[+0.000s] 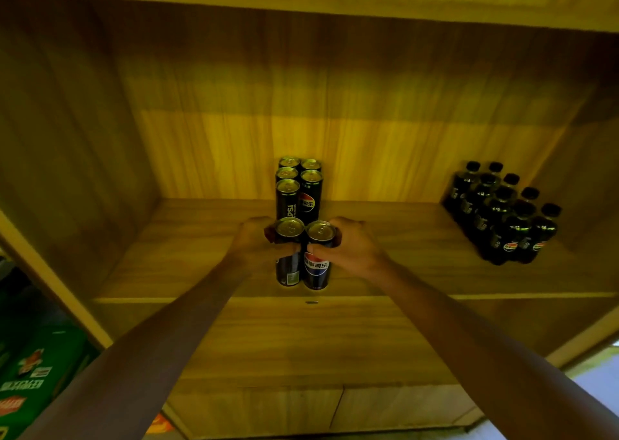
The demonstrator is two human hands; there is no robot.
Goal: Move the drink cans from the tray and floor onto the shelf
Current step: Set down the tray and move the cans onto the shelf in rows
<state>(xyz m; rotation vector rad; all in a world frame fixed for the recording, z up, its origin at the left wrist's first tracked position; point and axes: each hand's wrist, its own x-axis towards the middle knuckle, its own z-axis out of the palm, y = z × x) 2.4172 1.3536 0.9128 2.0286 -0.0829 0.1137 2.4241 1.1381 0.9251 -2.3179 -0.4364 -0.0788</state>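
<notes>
Two black Pepsi cans stand side by side near the front edge of the wooden shelf (187,272). My left hand (253,242) grips the left can (288,272) around its upper part. My right hand (351,247) grips the right can (317,268) the same way. Both cans are upright with their gold tops showing. Right behind them, several more black Pepsi cans (299,185) stand in two rows running toward the back wall. The tray and the floor cans are out of view.
A shrink-wrapped pack of small black Pepsi bottles (505,215) sits at the shelf's right side. Green drink cartons (33,372) are stacked outside the cabinet at lower left. The cabinet side walls and the board overhead enclose the shelf.
</notes>
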